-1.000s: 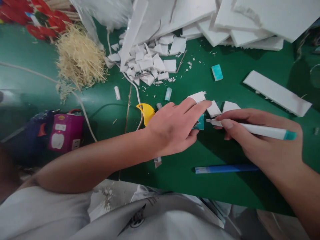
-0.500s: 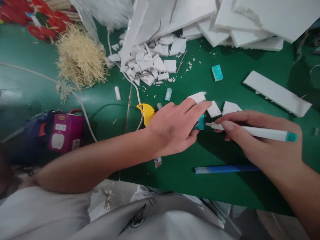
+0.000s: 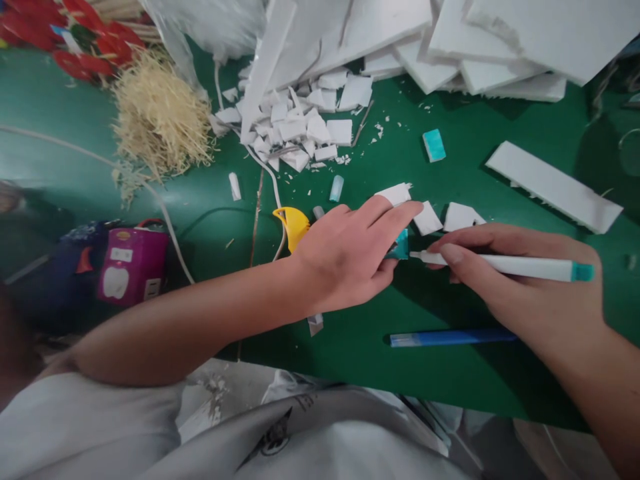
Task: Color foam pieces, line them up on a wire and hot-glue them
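Marker (image 3: 525,266) clasped in right hand (image 3: 550,300), pointing at teal foam block (image 3: 402,246) gripped in left hand (image 3: 345,257). Second block (image 3: 434,145) coloured on top; nearby foam offcuts (image 3: 427,219) uncoloured.

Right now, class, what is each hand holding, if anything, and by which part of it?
Right hand: the white pen, near its tip. Left hand: over a teal block, its grip hidden, so I cannot tell.

The left hand (image 3: 345,260) pins a teal piece (image 3: 403,245) to the green table (image 3: 340,357), and the right hand (image 3: 547,310) grips a white marker (image 3: 533,267), its tip right by the piece's edge. A blue pen (image 3: 450,337) lies nearer the person; foam scraps (image 3: 303,127) and a straw heap (image 3: 163,117) sit farther back, a yellow object (image 3: 296,227) beside the left wrist.
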The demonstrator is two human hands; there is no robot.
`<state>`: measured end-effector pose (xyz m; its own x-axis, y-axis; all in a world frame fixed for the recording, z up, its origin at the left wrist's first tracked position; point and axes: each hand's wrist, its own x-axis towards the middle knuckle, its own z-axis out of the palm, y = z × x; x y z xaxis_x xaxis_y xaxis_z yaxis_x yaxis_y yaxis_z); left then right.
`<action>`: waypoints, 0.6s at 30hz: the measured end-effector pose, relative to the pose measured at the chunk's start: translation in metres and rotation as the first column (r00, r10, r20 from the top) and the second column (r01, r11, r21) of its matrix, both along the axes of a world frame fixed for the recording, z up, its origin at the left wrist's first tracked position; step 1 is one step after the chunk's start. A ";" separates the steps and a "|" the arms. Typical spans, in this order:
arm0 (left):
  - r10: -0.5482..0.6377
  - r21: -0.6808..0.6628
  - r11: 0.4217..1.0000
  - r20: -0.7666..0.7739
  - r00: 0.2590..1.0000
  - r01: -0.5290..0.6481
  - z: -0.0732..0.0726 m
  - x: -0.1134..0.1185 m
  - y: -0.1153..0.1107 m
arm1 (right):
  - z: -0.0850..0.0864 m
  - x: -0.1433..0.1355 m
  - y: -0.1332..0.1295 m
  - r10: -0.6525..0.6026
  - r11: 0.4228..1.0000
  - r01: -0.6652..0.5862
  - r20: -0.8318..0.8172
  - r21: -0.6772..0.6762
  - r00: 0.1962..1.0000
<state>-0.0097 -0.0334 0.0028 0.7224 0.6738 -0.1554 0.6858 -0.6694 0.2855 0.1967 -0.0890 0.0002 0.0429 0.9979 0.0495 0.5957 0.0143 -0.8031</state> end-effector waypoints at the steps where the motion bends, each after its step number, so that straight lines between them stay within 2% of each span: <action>1: -0.001 0.000 1.000 0.002 1.000 0.001 0.000 0.000 0.000 | -0.001 0.000 0.000 -0.036 0.999 0.036 -0.011 0.032 0.999; 2: -0.003 0.001 1.000 0.003 1.000 0.003 0.000 0.000 0.000 | -0.001 0.000 0.000 -0.057 0.997 0.058 -0.015 0.047 0.998; 6: -0.004 0.007 1.000 -0.006 1.000 0.004 0.000 0.000 -0.001 | -0.001 0.001 -0.003 0.017 0.999 -0.017 0.010 -0.029 1.000; 12: -0.002 0.012 1.000 -0.011 1.000 0.002 0.001 -0.001 0.000 | -0.002 0.000 -0.003 -0.043 0.997 0.043 -0.006 0.056 0.999; 15: 0.001 0.003 1.000 -0.004 1.000 -0.001 0.002 -0.001 0.000 | 0.005 -0.002 0.001 -0.076 0.997 0.076 0.007 -0.011 0.997; 18: 0.005 0.001 1.000 0.008 1.000 -0.005 0.002 -0.001 -0.001 | 0.007 -0.001 0.003 -0.010 0.997 0.011 0.009 -0.081 1.000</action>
<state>-0.0103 -0.0340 0.0045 0.7204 0.6773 -0.1495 0.6868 -0.6664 0.2902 0.1953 -0.0864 0.0073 0.0535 0.9981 -0.0307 0.6026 -0.0568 -0.7960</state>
